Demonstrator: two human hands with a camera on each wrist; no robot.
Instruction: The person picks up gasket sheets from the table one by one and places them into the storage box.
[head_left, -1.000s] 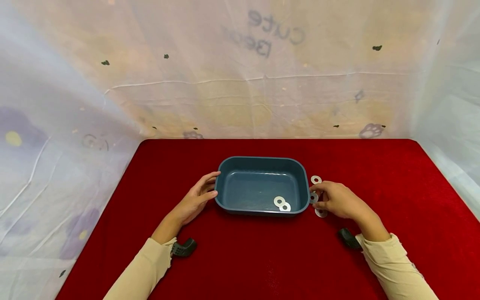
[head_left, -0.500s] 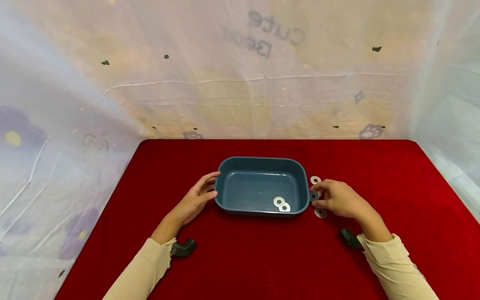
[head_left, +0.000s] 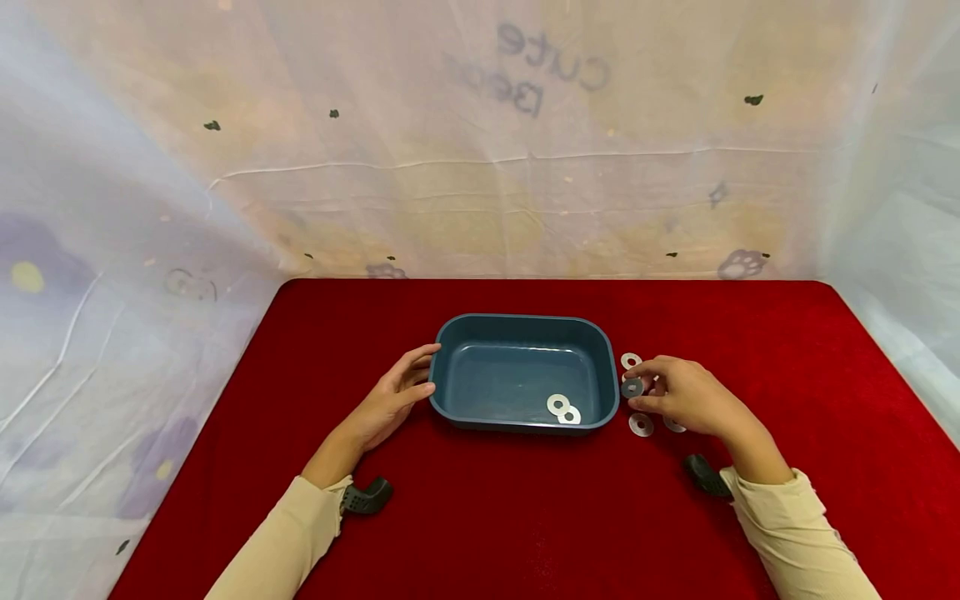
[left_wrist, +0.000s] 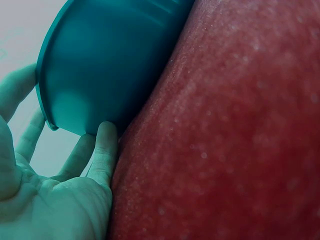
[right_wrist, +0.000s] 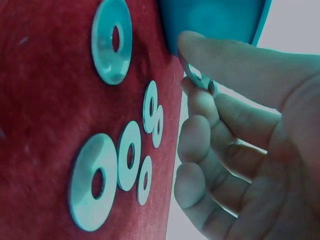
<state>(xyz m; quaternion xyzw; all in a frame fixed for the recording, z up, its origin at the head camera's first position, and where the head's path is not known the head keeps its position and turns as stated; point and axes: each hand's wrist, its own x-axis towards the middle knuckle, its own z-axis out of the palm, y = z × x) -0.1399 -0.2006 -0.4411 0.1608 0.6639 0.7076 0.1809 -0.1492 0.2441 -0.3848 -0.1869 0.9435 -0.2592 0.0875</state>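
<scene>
A deep blue rectangular tray [head_left: 495,379] stands on red cloth, with two flat metal washers [head_left: 550,407] overlapping in its front right corner. My left hand [head_left: 386,406] rests against the tray's left end; in the left wrist view its fingers reach along the outer wall [left_wrist: 100,65], the thumb up at the rim. Beyond the tray's right end, my right hand [head_left: 686,398] pinches a darker-looking washer [head_left: 626,389] between thumb and index finger. The other fingers of that hand curl loosely behind. Under and around it, several loose washers [right_wrist: 80,195] lie on the cloth, some partly hidden in the head view.
The red cloth [head_left: 480,517] covers the whole table. Printed fabric walls [head_left: 450,200] rise behind it and on both sides. A dark strap piece [head_left: 367,497] sits at the left wrist, and another [head_left: 707,477] at the right.
My right hand has drawn slightly right, away from the tray's end, with the pinched washer. More of the loose washers now show around it. The left hand and tray stay put.
</scene>
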